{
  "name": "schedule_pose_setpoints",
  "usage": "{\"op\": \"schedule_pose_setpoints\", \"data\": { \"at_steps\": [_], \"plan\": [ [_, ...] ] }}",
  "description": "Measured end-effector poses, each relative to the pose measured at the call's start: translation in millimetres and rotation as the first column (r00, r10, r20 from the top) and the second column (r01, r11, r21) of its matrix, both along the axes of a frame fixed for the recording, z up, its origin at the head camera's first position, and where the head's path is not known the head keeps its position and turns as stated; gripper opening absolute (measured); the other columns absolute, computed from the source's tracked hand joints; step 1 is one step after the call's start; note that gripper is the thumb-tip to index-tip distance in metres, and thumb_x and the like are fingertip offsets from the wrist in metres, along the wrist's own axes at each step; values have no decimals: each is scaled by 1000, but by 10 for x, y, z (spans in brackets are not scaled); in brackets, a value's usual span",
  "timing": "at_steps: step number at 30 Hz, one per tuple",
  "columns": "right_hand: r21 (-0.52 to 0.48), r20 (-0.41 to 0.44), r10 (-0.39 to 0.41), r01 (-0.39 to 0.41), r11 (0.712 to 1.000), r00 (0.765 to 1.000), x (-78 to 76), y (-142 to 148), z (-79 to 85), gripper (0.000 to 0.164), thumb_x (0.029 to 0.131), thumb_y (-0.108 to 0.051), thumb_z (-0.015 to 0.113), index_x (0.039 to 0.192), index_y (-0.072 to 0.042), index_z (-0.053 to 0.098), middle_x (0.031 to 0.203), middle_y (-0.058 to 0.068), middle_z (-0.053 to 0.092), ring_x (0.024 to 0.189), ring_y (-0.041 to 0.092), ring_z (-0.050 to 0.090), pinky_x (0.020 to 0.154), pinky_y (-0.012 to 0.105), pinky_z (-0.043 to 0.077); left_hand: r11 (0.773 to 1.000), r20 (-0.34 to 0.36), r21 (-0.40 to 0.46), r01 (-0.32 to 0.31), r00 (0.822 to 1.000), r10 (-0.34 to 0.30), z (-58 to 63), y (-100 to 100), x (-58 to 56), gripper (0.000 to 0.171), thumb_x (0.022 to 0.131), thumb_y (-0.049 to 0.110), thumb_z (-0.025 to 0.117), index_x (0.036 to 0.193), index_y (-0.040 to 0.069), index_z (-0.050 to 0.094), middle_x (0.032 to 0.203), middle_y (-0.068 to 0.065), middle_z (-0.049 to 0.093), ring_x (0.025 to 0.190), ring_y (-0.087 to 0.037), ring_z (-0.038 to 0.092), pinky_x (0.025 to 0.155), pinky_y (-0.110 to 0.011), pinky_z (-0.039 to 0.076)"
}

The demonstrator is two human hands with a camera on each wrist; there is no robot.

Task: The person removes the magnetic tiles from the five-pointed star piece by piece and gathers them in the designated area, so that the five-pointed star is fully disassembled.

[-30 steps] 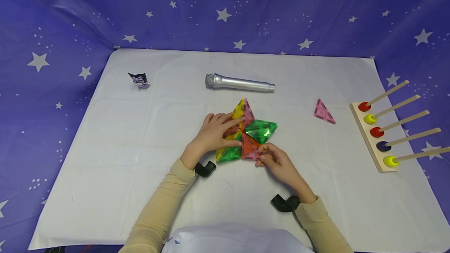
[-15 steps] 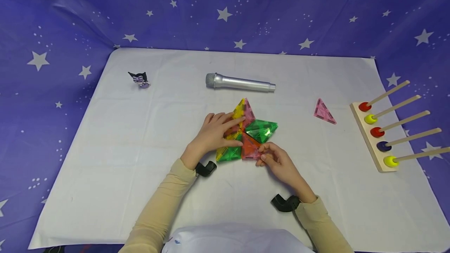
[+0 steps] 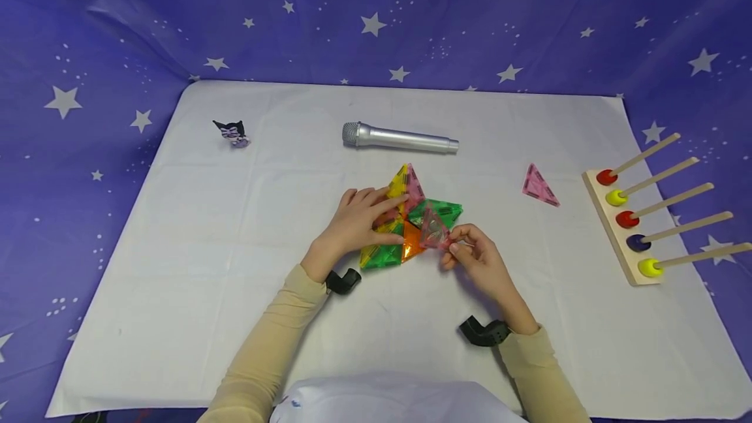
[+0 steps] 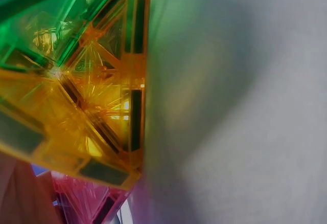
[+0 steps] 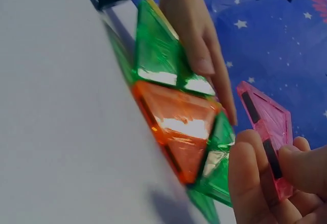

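Observation:
My right hand [image 3: 478, 256] pinches a pink see-through triangular magnetic tile [image 5: 273, 127] between thumb and fingers, lifted and tilted beside the star-like cluster of tiles. In the head view that tile overlaps the green tile [image 3: 449, 213] and an orange tile [image 3: 412, 240]. My left hand [image 3: 355, 224] rests with spread fingers on the cluster's left side, hiding part of it. Around its fingers show a yellow tile [image 3: 399, 183], a pink tile [image 3: 414, 187] and a lower green tile [image 3: 384, 255]. The left wrist view has orange-yellow tile edges [image 4: 134, 116] close up.
Another pink triangular tile [image 3: 538, 186] lies to the right on the white cloth. Beyond the cluster is a silver microphone [image 3: 405, 139]. A small black and purple figure [image 3: 232, 134] stands at far left. On the right, a wooden peg board [image 3: 623, 227] bears colored beads and slanting pegs.
The right hand has lifted the pink tile off the orange one, moving it up and slightly right, so the orange tile now shows bare. The left hand has stayed in place.

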State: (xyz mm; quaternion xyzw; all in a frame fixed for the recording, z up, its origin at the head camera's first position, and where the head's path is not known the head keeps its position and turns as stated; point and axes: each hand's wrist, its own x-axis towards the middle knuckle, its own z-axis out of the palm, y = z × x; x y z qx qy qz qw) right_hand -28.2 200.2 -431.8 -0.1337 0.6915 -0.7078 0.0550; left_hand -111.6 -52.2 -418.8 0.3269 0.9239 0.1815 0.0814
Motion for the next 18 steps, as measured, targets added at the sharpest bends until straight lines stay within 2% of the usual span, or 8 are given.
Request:
{"op": "schedule_pose_setpoints", "data": {
  "at_steps": [4,8,13,18],
  "plan": [
    [-47,5,-95,95,994,995,-87,140,61,13,90,8,46,100,15,41,85,28,49,62,17,61,59,28,50,1000,-6,6,2,1000,-2,-8,-6,-5,77,75,68,52,141,37,28,143,-6,30,127,-29,27,100,-46,15],
    [-81,39,-216,218,973,976,-212,317,113,13,90,6,48,101,13,44,87,21,55,61,14,60,57,25,50,1000,0,7,-3,1000,3,-16,-12,-5,77,74,68,52,141,37,28,144,-6,30,127,-29,26,100,-46,14],
    [-54,87,-357,362,930,930,-401,548,102,13,90,4,49,103,6,47,89,11,54,58,11,59,56,20,49,1000,0,8,-3,1000,3,-19,-15,1,77,75,68,52,141,37,28,144,-6,30,127,-29,26,101,-46,14],
    [17,156,-450,453,892,880,-557,730,30,16,91,2,49,106,5,47,88,11,51,56,8,58,55,19,49,1000,-13,15,3,1000,-3,-33,-14,11,77,75,67,53,141,36,28,143,-7,30,127,-30,27,101,-47,14]
  ]
}}
